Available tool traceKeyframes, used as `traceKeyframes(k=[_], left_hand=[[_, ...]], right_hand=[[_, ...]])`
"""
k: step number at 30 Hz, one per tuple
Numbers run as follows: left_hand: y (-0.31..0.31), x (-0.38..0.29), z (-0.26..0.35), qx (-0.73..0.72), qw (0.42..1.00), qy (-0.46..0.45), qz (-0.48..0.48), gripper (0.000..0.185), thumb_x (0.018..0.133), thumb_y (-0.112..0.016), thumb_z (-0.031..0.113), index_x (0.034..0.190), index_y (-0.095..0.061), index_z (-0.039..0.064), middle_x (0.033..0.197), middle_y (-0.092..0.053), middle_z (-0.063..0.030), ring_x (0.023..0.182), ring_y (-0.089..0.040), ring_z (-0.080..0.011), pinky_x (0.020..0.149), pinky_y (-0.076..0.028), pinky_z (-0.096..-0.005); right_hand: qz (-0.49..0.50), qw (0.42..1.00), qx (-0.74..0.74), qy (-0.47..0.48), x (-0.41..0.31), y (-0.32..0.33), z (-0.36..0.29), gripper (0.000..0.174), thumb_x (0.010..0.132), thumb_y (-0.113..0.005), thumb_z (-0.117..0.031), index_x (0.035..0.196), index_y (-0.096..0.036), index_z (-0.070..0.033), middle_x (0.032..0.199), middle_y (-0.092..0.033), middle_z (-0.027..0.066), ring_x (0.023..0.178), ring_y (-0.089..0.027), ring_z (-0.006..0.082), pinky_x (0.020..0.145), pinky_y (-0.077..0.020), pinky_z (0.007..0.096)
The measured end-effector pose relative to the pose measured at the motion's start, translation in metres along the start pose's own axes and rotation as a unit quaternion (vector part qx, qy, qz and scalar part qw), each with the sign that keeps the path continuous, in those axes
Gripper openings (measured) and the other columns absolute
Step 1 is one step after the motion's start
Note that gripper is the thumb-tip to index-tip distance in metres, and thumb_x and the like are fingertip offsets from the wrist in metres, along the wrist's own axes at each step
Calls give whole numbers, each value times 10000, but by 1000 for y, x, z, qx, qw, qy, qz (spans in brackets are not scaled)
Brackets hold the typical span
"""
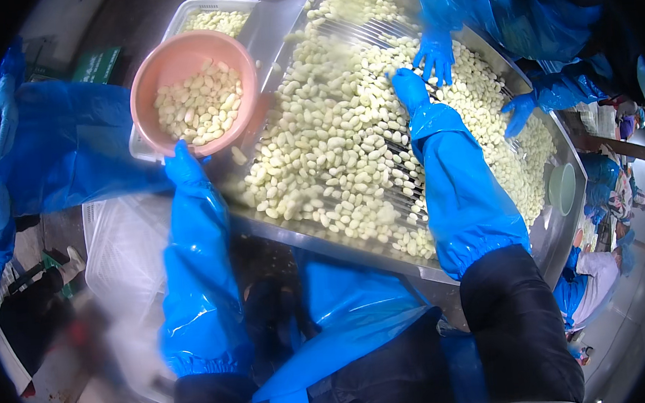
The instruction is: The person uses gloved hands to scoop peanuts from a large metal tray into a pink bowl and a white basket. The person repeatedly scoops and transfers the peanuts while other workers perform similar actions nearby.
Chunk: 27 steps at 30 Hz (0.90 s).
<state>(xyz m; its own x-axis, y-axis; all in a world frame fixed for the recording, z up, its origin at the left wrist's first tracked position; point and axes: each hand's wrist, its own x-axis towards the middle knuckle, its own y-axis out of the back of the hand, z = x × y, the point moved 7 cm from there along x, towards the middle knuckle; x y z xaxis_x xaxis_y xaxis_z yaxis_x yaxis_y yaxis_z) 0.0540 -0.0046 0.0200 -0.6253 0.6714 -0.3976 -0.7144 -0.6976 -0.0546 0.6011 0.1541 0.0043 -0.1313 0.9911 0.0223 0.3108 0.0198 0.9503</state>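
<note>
My left hand (186, 168), in a blue glove, grips the near rim of a pink plastic basin (145, 82) that is partly filled with pale oval cocoons (201, 100). The basin rests over a white plastic crate (172, 21) holding more of them. My right hand (411, 89), also gloved in blue, reaches into the wide layer of pale cocoons (329, 144) on a slatted stainless-steel sorting table. It touches the pile; its fingers look bent, and whether they hold anything cannot be told. Dark slats show beside my right forearm.
A co-worker's gloved hands (436, 56) work in the pile just beyond my right hand. Another person in a blue apron (79, 141) stands at the left. A pale green bowl (562, 189) sits at the table's right end. White stacked crates (126, 239) lie below left. The metal table edge (326, 244) runs before me.
</note>
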Motion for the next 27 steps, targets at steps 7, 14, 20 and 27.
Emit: traceKeyframes(k=[7, 14, 20, 27], left_hand=[[-4, -11, 6, -17, 1000, -13, -5, 438, 930, -550, 181, 1321, -442, 18, 1098, -591, -165, 864, -653, -304, 563, -569, -379], [-6, -10, 12, 4, 1000, -14, -3, 445, 915, -557, 167, 1308, -447, -10, 1061, -599, -176, 820, -654, -294, 539, -566, -358], [-5, -10, 10, -17, 999, -25, 18, 393, 898, -580, 173, 1214, -512, -51, 1018, -611, -191, 802, -661, -314, 533, -579, -380], [-8, -13, 12, -38, 999, -31, 14, 344, 875, -570, 153, 1163, -525, -29, 890, -608, -147, 694, -640, -258, 487, -550, -344]], right_hand=[[-95, 889, 448, -5, -26, 13, -125, 235, 893, -625, -160, 1102, -691, -75, 1055, -651, 45, 903, -590, 111, 782, -486, 254], [-125, 918, 344, -151, -35, -48, -162, 450, 867, -586, -431, 1101, -656, -53, 939, -650, 145, 891, -605, 231, 788, -471, 359], [-114, 984, 133, -8, -44, -51, -147, 229, 899, -529, -271, 967, -656, -94, 928, -650, 184, 807, -617, 343, 749, -481, 438], [-188, 974, 106, -66, -50, -8, -151, 202, 823, -624, -138, 1007, -649, -57, 936, -674, 142, 817, -635, 226, 733, -494, 370]])
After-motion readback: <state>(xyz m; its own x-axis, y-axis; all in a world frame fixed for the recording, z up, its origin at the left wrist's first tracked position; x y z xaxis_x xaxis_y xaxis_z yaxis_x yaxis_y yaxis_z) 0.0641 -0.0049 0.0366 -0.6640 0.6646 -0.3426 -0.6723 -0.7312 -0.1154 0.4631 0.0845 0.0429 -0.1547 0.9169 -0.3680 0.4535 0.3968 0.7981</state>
